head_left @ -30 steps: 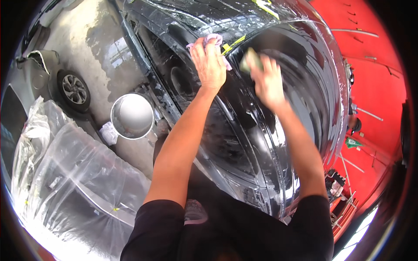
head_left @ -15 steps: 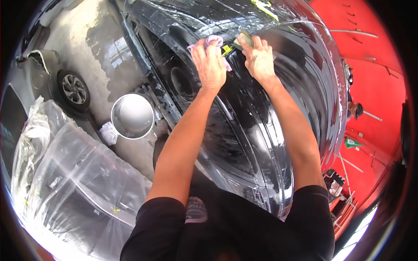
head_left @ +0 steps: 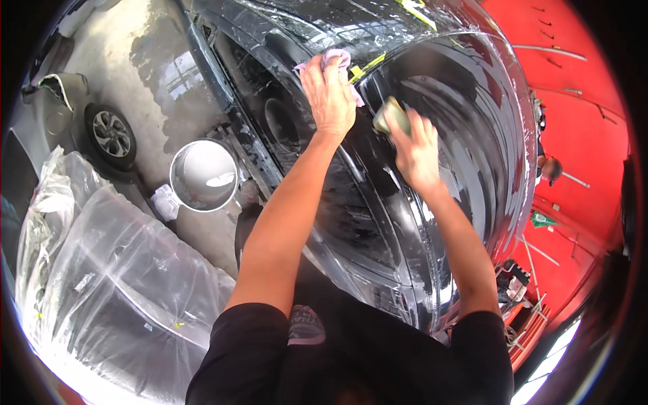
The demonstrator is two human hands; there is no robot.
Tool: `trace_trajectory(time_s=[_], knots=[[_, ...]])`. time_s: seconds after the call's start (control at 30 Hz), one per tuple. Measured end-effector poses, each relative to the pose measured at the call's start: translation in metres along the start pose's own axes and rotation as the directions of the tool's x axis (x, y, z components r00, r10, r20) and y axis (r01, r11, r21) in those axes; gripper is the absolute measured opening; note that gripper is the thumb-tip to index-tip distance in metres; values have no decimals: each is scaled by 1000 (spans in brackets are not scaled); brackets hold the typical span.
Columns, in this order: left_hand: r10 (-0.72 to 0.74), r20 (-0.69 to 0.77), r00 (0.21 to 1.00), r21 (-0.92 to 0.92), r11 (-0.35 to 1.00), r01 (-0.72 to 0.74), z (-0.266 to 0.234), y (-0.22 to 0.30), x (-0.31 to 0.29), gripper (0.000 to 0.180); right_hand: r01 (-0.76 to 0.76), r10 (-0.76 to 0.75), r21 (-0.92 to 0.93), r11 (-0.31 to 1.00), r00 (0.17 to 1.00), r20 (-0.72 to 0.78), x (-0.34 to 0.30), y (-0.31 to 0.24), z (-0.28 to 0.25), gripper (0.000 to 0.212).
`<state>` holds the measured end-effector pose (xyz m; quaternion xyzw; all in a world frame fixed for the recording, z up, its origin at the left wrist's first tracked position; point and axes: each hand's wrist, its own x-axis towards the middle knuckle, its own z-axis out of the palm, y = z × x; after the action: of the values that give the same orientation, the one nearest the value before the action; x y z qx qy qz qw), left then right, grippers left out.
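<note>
A glossy black car body, wet and streaked, lies under both my hands. My left hand is closed over a crumpled pale purple cloth and rests on the car near its edge. In my right hand I grip a yellowish sanding pad by its side; the pad is at the black panel, a little blurred by motion. Just beyond, a strip of yellow tape sticks to the panel. Another piece of yellow tape is farther off on the car.
Left of the car a white bucket stands on the wet concrete floor. Clear plastic sheeting drapes a second vehicle at lower left, with a wheel behind it. A red wall runs along the right; a person is partly visible there.
My right hand has drawn the sanding pad nearer and slightly right, uncovering more of the yellow tape. My left hand and the cloth have barely shifted.
</note>
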<state>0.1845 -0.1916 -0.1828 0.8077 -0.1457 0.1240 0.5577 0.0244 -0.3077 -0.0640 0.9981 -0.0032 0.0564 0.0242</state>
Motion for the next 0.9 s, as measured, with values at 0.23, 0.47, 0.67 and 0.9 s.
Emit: trace_trajectory(time_s=[0.23, 0.47, 0.67, 0.9], knots=[[26, -1, 1000, -36, 999, -26, 8, 11, -1, 32, -44, 43, -21, 999, 998, -47, 83, 5, 32, 58], [59, -3, 998, 33, 998, -59, 4, -3, 4, 34, -99, 99, 8, 995, 995, -26, -94, 7, -13, 68], [92, -11, 996, 16, 996, -92, 10, 4, 1, 35, -77, 77, 7, 997, 994, -83, 40, 24, 18, 61], [83, -1, 997, 59, 995, -83, 3, -4, 3, 36, -305, 304, 9, 952, 947, -104, -177, 41, -42, 67]])
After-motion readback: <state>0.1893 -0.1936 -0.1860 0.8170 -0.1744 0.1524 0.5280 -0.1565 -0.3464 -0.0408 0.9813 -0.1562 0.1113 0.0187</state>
